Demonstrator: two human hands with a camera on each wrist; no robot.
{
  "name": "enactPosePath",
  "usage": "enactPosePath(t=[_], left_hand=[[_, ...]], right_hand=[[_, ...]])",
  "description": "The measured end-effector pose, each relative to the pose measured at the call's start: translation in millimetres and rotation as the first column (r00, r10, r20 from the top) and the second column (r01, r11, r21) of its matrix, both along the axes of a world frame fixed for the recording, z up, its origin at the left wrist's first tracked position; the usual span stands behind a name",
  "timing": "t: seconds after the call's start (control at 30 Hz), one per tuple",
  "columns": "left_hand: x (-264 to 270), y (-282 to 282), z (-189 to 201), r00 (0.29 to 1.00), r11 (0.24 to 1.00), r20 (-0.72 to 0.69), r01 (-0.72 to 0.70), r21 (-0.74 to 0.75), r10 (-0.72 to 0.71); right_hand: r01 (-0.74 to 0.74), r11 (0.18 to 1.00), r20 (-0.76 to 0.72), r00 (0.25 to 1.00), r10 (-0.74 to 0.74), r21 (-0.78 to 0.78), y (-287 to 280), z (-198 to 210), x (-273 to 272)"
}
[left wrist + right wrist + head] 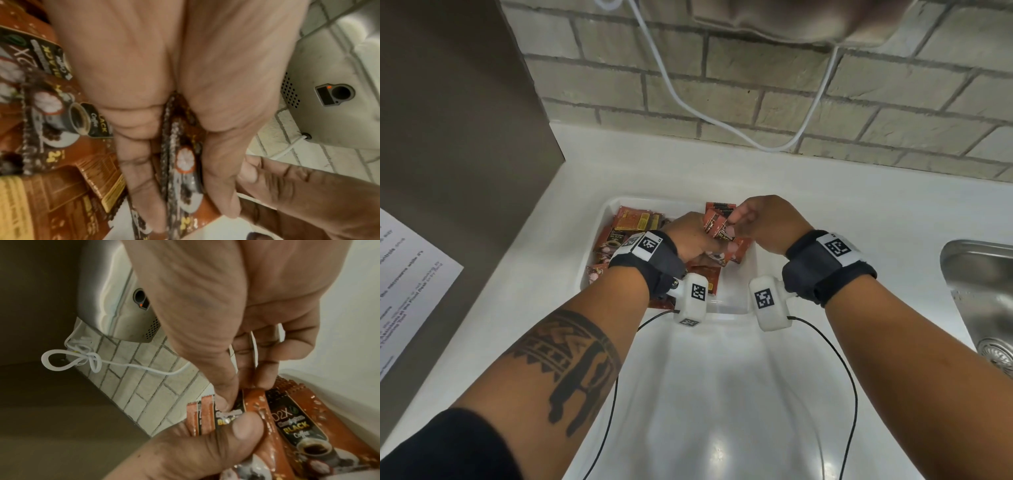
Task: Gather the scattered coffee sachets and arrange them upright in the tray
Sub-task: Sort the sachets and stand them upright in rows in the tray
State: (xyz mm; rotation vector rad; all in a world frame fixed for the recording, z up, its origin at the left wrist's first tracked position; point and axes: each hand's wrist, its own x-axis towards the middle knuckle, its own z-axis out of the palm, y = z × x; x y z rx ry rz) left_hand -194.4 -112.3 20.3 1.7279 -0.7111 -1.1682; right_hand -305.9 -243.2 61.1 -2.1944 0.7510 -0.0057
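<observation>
Head view | left hand [690, 236] grips standing sachets [717, 224], long side up | right hand [763, 222] pinches their tops | tray [751, 270] below

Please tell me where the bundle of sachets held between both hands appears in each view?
Head: the bundle is mid-frame above the tray, between the left hand and right hand.
Left wrist: centre, edge-on between fingers and thumb.
Right wrist: lower middle, pinched by both hands.
Shared landmark: the white cable on the brick wall.
</observation>
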Motion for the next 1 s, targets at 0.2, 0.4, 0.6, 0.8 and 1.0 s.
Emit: enactPosePath(t=[0.2, 0.4, 0.6, 0.8, 1.0], left_hand=[[0.3, 2.0, 0.8, 0.996, 0.997, 0.055, -0.065, -0.039, 0.067], [22.6, 3.9, 13.6, 0.916, 0.924, 0.378, -0.019, 0.381, -0.137], [7.7, -5.5, 15.2, 0.748, 0.765, 0.393, 0.231, 0.601, -0.535], [-10.0, -23.0, 1.9, 0.715, 0.745, 0.370, 0.314, 0.588, -0.593], [-8.7, -27.8, -4.8, 0.703, 0.724, 0.383, 0.273, 0.633, -0.599]], right_hand=[[0.038, 0.997, -0.047, 0.998, -0.041, -0.061, -4.3, 1.9, 2.2], [-0.008, 0.955, -0.136, 0.990, -0.034, -0.297, -11.9, -2.3, 2.8], [-0.105, 0.919, -0.270, 0.963, -0.001, -0.381, -11.4, -17.8, 6.9], [-0.162, 0.894, -0.335, 0.942, 0.014, -0.419, -4.2, -20.4, 12.2], [-0.097, 0.924, -0.276, 0.961, -0.010, -0.371, -4.8, -20.0, 11.7]])
